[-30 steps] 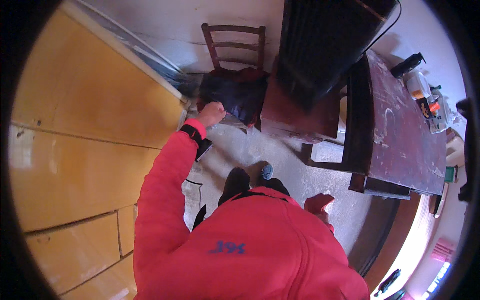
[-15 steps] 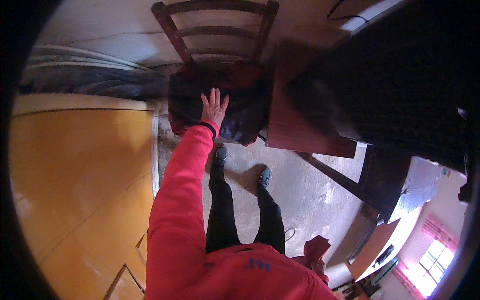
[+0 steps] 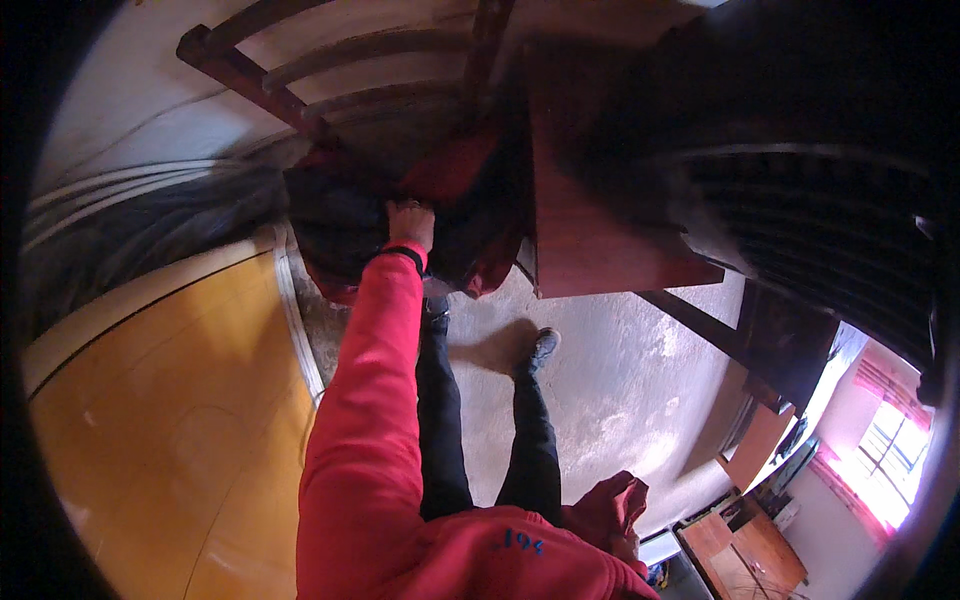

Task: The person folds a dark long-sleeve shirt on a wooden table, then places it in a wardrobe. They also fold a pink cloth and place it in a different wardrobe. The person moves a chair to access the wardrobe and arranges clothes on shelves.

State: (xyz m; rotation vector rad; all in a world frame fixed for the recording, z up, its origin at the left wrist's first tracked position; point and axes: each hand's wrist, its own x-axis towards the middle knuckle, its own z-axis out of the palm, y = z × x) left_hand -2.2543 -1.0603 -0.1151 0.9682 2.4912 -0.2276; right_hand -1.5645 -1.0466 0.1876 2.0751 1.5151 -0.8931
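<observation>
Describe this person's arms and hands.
Left sleeve: long, pinkish-red, with a black band around it near the cuff. Left hand: no glove. Right hand: gloveless, partly hidden. Right sleeve: also red, wrist detail unclear.

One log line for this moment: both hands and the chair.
left hand: on dark cloth, grip unclear | right hand: holding red cloth | wooden chair: dark cloth over seat

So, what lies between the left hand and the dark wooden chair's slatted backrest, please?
Crumpled dark-and-red cloth lies there, as the head view shows.
</observation>
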